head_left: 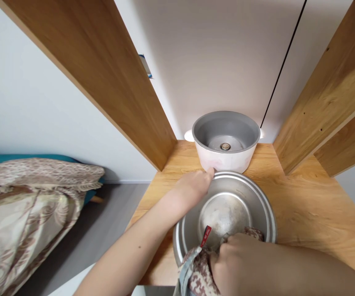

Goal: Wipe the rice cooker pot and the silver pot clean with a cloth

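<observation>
A round, silvery metal basin with a ridged rim lies on the wooden surface in front of me; I cannot tell which side of it faces up. My left hand grips its far left rim, thumb at the edge, close to the rice cooker's inner body. Bunched in my right hand is a brown-and-white patterned cloth with a grey edge and a red tag. That hand presses the cloth against the near part of the basin. Part of the cloth is hidden under the fingers.
Behind the basin stands an open, pale pink rice cooker body with a grey inside. Wooden uprights rise on both sides of the wooden top. A bed or sofa with a patterned cover is at the left.
</observation>
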`<state>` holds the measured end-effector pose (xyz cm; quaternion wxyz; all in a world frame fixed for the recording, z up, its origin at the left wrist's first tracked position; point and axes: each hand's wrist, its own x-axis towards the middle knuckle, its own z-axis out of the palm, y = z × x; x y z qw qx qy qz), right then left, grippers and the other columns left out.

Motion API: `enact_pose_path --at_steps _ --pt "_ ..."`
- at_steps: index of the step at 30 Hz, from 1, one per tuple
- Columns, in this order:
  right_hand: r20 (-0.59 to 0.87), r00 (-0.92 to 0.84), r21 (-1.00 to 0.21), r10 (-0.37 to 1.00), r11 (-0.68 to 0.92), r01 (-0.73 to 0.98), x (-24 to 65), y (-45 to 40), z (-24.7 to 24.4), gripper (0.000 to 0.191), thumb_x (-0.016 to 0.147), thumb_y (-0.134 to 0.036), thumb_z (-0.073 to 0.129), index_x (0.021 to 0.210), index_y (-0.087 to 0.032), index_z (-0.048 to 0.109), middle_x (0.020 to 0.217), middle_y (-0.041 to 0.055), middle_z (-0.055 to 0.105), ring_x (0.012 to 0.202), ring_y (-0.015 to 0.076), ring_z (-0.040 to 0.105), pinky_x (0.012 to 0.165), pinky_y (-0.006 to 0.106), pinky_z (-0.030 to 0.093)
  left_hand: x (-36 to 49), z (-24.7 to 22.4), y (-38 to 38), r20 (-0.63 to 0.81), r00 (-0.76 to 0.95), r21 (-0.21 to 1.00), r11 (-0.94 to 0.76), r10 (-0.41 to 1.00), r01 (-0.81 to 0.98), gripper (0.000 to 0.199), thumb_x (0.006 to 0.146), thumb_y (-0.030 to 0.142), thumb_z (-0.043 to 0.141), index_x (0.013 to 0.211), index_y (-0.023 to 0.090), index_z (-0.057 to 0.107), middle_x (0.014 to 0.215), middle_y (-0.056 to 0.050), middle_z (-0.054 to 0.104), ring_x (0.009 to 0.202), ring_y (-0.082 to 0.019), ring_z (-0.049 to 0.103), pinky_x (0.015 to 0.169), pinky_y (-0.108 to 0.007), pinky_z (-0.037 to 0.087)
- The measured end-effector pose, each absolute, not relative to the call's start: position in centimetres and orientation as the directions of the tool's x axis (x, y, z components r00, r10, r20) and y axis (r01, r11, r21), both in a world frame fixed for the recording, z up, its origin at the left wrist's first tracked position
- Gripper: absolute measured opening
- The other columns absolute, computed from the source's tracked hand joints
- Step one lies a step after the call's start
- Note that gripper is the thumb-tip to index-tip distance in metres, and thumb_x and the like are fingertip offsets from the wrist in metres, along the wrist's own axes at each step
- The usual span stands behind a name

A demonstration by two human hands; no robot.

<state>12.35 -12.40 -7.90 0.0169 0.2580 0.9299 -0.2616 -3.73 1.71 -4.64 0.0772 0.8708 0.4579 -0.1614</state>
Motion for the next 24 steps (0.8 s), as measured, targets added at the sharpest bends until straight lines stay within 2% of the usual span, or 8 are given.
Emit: enact_pose_path --at_steps 5,10,16,24 --pt "-0.177 -0.890 -0.387 0.419 0.802 0.455 12.3 -12.2 -6.9 0.026 0.118 -0.028 0.066 0.104 -0.016 0.084 0.096 0.0091 0.087 0.071 0.0211 0.068 0.063 0.037 0.041 -3.5 -4.2 1.5 -0.365 0.518 -0.038 -0.568 0.774 0.822 0.041 0.105 -0.005 0.056 0.140 0.012 0.068 0.123 -0.019 0.090 0.114 -0.031 0.088 0.093 -0.037 0.065" --pt "-0.236 -0.860 -0.399 0.453 0.761 0.511 12.1 -12.3 -7.3 0.024 0.117 -0.033 0.068 0.108 -0.018 0.084 0.095 0.0083 0.087 0.068 0.0209 0.067 0.062 0.035 0.040 -3.4 -4.1 1.5 -0.374 0.519 -0.061 -0.579 0.769 0.813 0.043 0.106 -0.006 0.052 0.143 0.010 0.068 0.126 -0.021 0.090 0.117 -0.033 0.089 0.093 -0.038 0.065" --pt "-0.189 -0.849 -0.407 0.494 0.747 0.525 11.7 -12.4 -9.1 0.035 0.117 -0.042 0.069 0.094 -0.019 0.081 0.087 0.0075 0.085 0.067 0.0212 0.067 0.062 0.035 0.043 -3.4 -4.1 1.4 -0.361 0.523 -0.051 -0.577 0.772 0.815 0.040 0.108 -0.004 0.054 0.143 0.010 0.067 0.126 -0.021 0.089 0.117 -0.034 0.089 0.092 -0.039 0.065" --pt "-0.202 -0.868 -0.426 0.454 0.757 0.495 12.4 -12.4 -8.2 0.026 0.117 -0.035 0.071 0.102 -0.018 0.083 0.091 0.0057 0.086 0.071 0.0205 0.070 0.065 0.035 0.045 -3.5 -4.2 1.4 -0.358 0.529 -0.048 -0.581 0.769 0.812 0.042 0.105 -0.004 0.054 0.141 0.012 0.067 0.124 -0.021 0.090 0.114 -0.033 0.089 0.092 -0.038 0.065"
